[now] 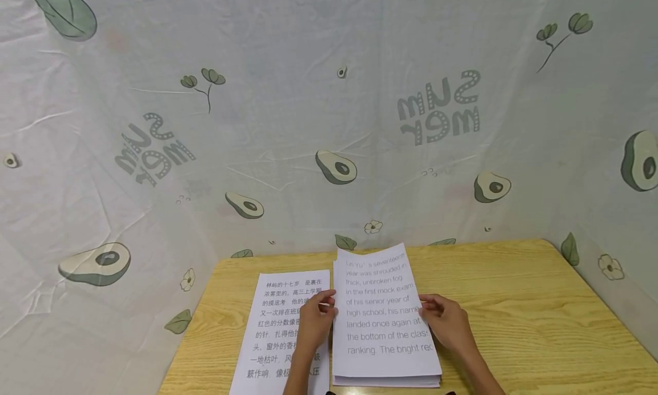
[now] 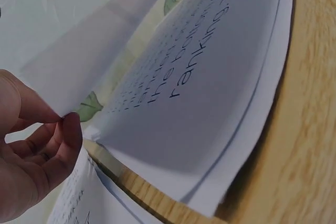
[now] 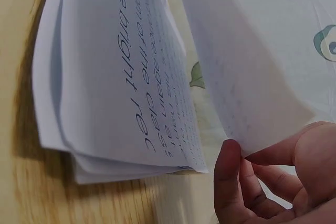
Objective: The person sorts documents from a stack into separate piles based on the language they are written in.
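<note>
A printed sheet of paper (image 1: 377, 281) with English text is held between my two hands over a stack of printed pages (image 3: 94, 87). My left hand (image 1: 315, 321) pinches the sheet's left side between thumb and fingertip. On the opposite side my right hand (image 1: 448, 322) pinches it the same way. Both wrist views show the raised sheet (image 2: 100, 45) standing apart from the pages below, with the patterned cloth visible in the gap. In the right wrist view, faint print shows on the raised sheet (image 3: 247, 77). The stack's near corners lie slightly uneven.
To the left lies a page with Chinese text (image 1: 272, 332), partly covered by my left forearm. Everything rests on a light wooden table (image 1: 514, 303). A white cloth (image 1: 288, 121) printed with avocados hangs behind the table and along its sides.
</note>
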Demonstrator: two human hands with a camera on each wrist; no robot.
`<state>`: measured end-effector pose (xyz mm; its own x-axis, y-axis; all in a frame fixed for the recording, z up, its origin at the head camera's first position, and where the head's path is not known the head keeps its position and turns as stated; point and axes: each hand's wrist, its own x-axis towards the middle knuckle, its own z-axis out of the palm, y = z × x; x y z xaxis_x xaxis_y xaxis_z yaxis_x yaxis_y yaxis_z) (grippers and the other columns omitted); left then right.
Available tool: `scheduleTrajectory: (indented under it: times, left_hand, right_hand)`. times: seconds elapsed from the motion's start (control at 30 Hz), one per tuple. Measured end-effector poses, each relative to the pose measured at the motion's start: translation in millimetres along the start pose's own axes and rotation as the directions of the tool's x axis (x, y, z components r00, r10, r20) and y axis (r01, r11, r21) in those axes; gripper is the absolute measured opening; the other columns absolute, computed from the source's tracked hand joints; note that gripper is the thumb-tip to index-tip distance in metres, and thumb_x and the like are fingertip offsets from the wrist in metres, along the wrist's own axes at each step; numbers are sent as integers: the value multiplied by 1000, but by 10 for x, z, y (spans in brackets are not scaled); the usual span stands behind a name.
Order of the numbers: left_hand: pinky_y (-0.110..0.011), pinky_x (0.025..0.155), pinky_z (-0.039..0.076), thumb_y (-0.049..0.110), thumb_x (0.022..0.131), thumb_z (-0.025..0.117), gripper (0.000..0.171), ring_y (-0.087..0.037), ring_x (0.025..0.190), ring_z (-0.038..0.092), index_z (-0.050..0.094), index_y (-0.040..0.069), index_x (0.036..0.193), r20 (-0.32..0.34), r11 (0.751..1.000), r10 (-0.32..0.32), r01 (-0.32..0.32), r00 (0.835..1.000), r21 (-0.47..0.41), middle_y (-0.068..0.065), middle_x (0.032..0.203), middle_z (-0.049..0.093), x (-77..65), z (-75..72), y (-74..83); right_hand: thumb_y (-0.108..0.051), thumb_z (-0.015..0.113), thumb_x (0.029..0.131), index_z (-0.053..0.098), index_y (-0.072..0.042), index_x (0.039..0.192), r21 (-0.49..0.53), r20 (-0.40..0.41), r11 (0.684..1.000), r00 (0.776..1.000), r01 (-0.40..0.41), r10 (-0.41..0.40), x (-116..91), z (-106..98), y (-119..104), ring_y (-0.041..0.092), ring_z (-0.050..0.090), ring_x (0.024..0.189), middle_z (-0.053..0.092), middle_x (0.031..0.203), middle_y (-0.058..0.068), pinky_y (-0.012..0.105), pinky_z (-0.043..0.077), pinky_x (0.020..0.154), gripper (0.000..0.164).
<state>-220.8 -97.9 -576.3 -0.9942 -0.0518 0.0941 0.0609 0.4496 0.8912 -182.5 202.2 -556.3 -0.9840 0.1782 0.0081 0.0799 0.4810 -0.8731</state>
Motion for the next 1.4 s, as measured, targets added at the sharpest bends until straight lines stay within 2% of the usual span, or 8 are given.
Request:
scheduleTrajectory:
  times: [0.23,0.47,0.73,0.9,1.07,1.4]
  left_hand:
    - [-19,74,58,0,88,77,43,-12,91,69,76,8,130,6,997,-25,25,1000,-74,-4,107,74,-9,-58,35]
    - [-21,70,59,-2,88,76,44,-16,90,66,75,6,131,29,978,-63,68,998,-197,-11,110,72,-23,-104,71]
    - [-21,73,60,-1,89,76,44,-15,89,67,75,6,132,37,966,-75,82,996,-247,-12,111,71,-18,-96,74]
    - [-23,75,62,0,89,76,44,-15,90,67,74,7,132,43,962,-80,89,996,-259,-10,111,70,-23,-9,102]
    - [-25,73,64,-2,89,76,44,-14,89,67,74,6,132,45,954,-77,87,996,-287,-11,110,69,-66,121,188]
    - [-21,72,62,-3,90,76,41,-10,87,67,76,7,130,35,950,-65,73,997,-303,-6,106,70,-171,479,358]
  right_hand:
    - [-8,73,97,72,3,133,53,13,998,999,-42,41,17,-27,-3,9,68,93,76,111,13,16,54,77,37]
    - [-9,72,99,68,4,137,129,51,986,994,-102,96,24,-55,-18,12,65,97,73,115,15,17,55,76,39]
    - [-10,68,103,62,3,145,219,117,962,984,-160,137,30,-109,13,14,63,99,68,121,14,23,56,77,44]
    - [-13,68,105,57,3,151,266,152,943,975,-200,164,63,-189,94,11,64,100,67,126,12,23,57,80,50]
    - [-15,69,105,54,5,152,292,165,932,971,-215,173,97,-322,172,7,65,97,70,121,6,24,58,81,53]
    - [-20,68,106,53,5,154,227,154,952,973,-203,171,131,-638,395,-1,64,96,71,118,-2,22,58,83,56]
